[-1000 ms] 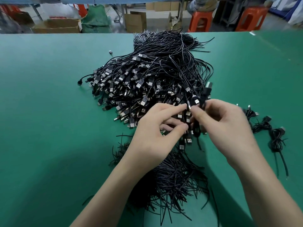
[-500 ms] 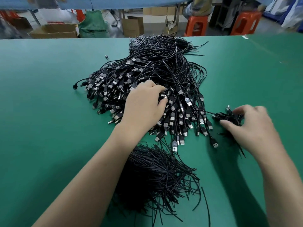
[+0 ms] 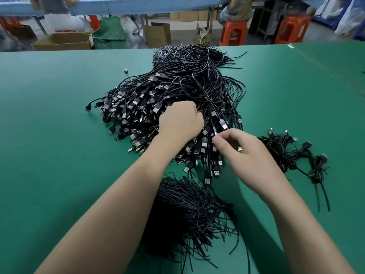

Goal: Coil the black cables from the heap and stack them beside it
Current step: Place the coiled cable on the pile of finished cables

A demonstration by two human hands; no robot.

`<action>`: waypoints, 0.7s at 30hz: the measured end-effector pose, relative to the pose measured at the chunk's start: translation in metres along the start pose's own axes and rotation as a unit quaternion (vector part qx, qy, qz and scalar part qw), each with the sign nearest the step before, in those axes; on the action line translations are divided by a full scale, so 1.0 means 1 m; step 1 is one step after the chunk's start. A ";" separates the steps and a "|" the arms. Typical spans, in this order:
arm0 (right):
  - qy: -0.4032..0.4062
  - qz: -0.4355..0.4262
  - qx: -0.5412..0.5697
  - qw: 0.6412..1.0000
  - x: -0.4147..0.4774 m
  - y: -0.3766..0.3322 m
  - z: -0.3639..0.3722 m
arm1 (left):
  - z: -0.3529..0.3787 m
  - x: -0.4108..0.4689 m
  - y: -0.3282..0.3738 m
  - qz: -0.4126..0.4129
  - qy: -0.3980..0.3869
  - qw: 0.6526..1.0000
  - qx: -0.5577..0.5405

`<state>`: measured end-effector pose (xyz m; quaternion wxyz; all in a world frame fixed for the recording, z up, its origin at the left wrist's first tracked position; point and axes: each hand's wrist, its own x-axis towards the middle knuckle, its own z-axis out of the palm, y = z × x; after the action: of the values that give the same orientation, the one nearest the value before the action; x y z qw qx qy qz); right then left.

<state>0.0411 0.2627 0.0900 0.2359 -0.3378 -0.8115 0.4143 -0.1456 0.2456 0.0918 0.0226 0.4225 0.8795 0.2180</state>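
Observation:
A big heap of black USB cables (image 3: 177, 89) lies mid-table, its plugs fanned toward me and its bare wire ends (image 3: 189, 212) bunched under my forearms. My left hand (image 3: 180, 121) sits on the heap with its fingers curled down into the cables, the fingertips hidden. At the heap's right edge, my right hand (image 3: 239, 149) pinches a cable plug (image 3: 215, 134) between thumb and forefinger. Several coiled cables (image 3: 286, 151) lie in a loose row to the right of the heap, apart from both hands.
The green table mat (image 3: 59, 155) stretches left and right of the heap. Beyond the table's far edge stand cardboard boxes (image 3: 158, 34) and orange stools (image 3: 234, 35). One stray plug (image 3: 125, 71) lies on the mat left of the heap's back.
My right hand has let go of a coiled cable at the row on the right and come back left to the heap, pinching a plug. The left hand stayed on the heap and curled tighter.

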 end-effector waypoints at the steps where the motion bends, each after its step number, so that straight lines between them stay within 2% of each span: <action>1: -0.005 0.013 0.023 1.000 0.001 0.001 0.000 | -0.005 -0.004 -0.004 -0.009 -0.014 0.999 -0.035; 5: -0.042 0.085 0.158 0.983 0.004 0.005 0.003 | -0.042 -0.043 -0.009 0.018 -0.045 0.970 -0.237; 8: -0.084 0.135 0.313 0.936 0.004 0.001 0.006 | -0.072 -0.088 -0.011 0.096 -0.125 0.934 -0.321; 10: -0.121 0.157 0.353 0.914 0.002 -0.002 0.011 | -0.079 -0.112 -0.017 0.137 -0.176 0.917 -0.331; 12: -0.143 0.176 0.368 0.902 -0.002 -0.006 0.021 | -0.074 -0.127 -0.024 0.140 -0.205 0.918 -0.310; 16: -0.103 0.192 0.505 0.835 -0.007 -0.020 0.029 | -0.069 -0.129 -0.040 0.140 -0.264 0.931 -0.210; 18: -0.103 0.178 0.554 0.806 -0.009 -0.026 0.024 | -0.074 -0.125 -0.049 0.139 -0.237 0.939 -0.209; 21: -0.168 0.148 0.582 0.782 -0.014 -0.036 0.012 | -0.078 -0.113 -0.064 0.152 -0.089 0.959 -0.224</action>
<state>0.0297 0.2307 0.1114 0.1831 -0.1771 -0.3836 0.8877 -0.1377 0.0968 0.1205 0.1612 0.5526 0.7284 0.3715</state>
